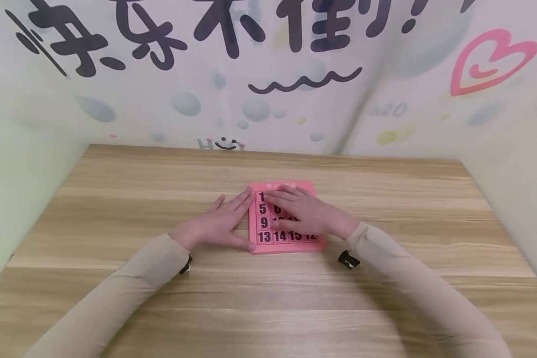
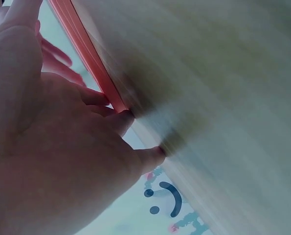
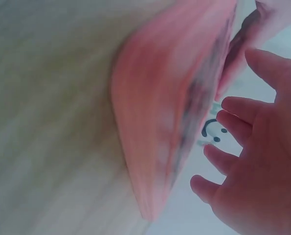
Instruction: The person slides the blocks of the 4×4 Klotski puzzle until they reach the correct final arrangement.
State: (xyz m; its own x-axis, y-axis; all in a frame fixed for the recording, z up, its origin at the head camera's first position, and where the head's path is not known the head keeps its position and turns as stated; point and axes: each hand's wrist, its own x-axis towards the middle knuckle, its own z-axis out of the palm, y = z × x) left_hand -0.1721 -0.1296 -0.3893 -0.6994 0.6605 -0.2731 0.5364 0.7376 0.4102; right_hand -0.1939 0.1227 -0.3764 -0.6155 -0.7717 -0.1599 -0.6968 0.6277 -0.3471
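A pink sliding number puzzle lies flat on the wooden table, its tiles in rows with black numerals. At its left side, my left hand rests with fingers spread and straight, the thumb at the lower left corner and fingertips along the edge. My right hand reaches over the tiles from the right, fingers extended, covering much of the upper and middle rows. In the right wrist view those fingers hover just over the puzzle's face. The left wrist view shows the puzzle's side beside the left fingertips.
The wooden table spreads out on all sides of the puzzle. Behind it stands a white wall with dark lettering and bubble drawings. Side panels border the table left and right. A small black wrist device shows under the right sleeve.
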